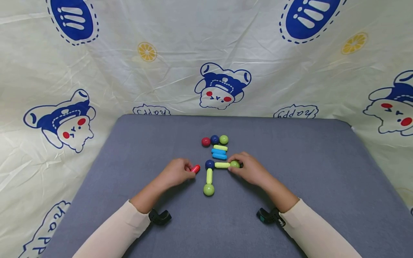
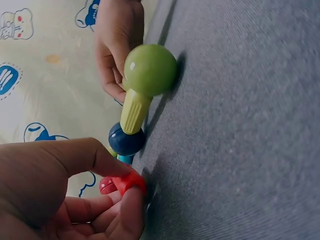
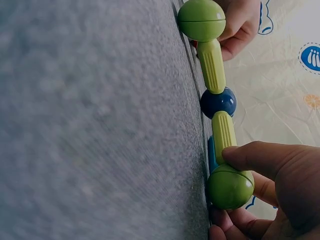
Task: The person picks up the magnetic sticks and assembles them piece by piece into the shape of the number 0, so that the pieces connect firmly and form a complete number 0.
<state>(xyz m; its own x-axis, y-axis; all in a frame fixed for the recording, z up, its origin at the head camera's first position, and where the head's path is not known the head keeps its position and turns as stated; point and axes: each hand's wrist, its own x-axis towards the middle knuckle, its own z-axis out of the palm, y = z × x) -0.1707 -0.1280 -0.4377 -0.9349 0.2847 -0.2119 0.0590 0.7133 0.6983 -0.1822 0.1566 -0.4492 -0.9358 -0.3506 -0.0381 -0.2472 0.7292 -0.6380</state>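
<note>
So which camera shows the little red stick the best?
The left wrist view. There the red stick is big and close, pinched in the grip of the left hand. The head view shows it only as a tiny red tip poking from that hand. In the right wrist view I cannot pick it out.

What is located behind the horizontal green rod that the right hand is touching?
Directly behind the green rod lie two blue rods and another green rod, stacked side by side. Farther back stand three balls: red, dark blue, green. The right hand hides the mat beside them.
</note>
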